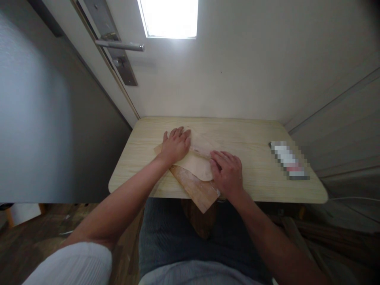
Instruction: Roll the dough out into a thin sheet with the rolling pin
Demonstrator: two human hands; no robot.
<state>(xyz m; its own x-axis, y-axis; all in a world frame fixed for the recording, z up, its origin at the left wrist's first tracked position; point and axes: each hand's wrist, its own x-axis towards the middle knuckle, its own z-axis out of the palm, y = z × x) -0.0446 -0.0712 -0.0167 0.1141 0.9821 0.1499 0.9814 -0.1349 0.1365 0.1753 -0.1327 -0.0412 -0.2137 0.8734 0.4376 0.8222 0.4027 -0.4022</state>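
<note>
A pale, thin sheet that looks like dough (197, 165) lies over a flour-dusted wooden board (196, 184). The board sits at an angle, one corner jutting past the table's front edge. My left hand (175, 146) rests palm down on the sheet's left part, fingers spread and pointing away from me. At the sheet's right side my right hand (228, 170) has its fingers bent over the edge, thumb towards the left. A pale band runs between the two hands; I cannot tell whether it is a fold or a rod under the dough.
The light wood table (255, 130) stands against a white door with a metal handle (120, 45) and a bright window pane (170, 18). A blurred-out flat object (289, 160) lies on the table's right. My legs are close under the front edge.
</note>
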